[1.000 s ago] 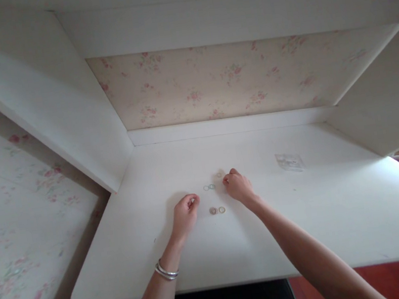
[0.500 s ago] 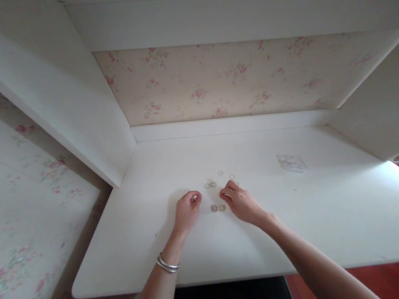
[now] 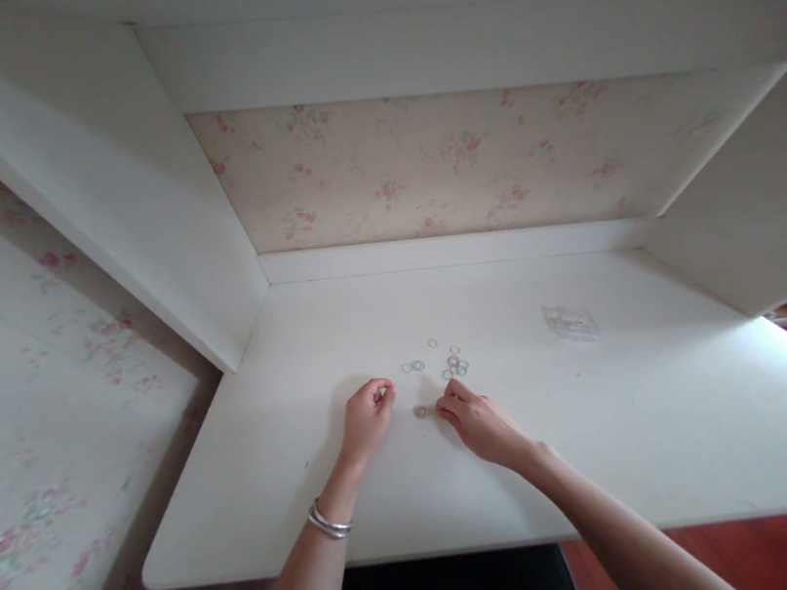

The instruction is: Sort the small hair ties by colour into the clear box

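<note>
small rings (image 3: 424,412) on white tabletop (image 3: 643,435) pinched at by right hand (image 3: 477,418) fingertips; left hand (image 3: 366,419) curled shut just beside, grip contents can't be told.

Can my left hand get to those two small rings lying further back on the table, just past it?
Probably yes. The left hand rests curled on the table, and the pair of rings lies just beyond and to its right, with bare tabletop between. The right hand sits off to the side.

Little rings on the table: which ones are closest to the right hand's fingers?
The brownish pair right at the right hand fingertips. The green pair and the colourful cluster lie farther back on the table.
</note>
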Tool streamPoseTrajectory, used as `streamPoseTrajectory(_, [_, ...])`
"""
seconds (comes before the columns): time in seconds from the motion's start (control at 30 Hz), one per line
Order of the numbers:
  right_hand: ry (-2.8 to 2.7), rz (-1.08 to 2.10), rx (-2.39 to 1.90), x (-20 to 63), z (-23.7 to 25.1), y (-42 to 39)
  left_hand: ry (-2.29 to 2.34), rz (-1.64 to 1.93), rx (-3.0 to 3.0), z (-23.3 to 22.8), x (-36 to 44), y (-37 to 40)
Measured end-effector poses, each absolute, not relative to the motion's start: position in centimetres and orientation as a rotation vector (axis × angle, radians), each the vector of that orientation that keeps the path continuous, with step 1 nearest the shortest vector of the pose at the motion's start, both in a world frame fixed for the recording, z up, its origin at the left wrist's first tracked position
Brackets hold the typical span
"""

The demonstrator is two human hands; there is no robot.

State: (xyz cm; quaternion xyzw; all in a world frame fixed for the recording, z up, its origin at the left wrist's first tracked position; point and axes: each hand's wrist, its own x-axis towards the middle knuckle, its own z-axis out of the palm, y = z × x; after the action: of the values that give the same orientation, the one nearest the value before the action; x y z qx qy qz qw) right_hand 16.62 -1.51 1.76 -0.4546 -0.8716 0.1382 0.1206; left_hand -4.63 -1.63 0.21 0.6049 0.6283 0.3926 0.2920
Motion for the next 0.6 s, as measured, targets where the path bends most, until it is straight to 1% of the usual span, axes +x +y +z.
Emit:
streamPoseTrajectory(0.2, [-2.549,0.391,-1.329,16.8,1.5,-1.5,1.676,1.042,1.626,0.1,-4.6,-1.6])
streamPoseTrajectory(0.37, [-2.475,0.423,-1.318,17.2,2.3,-1.4,1.679,1.039,1.628,0.1,-4.6,-1.5])
streamPoseTrajectory(0.6, [-2.222,0.28,-1.677,20.0,2.6,3.1,1.654,1.057,1.587,-0.2,-4.5,-1.4])
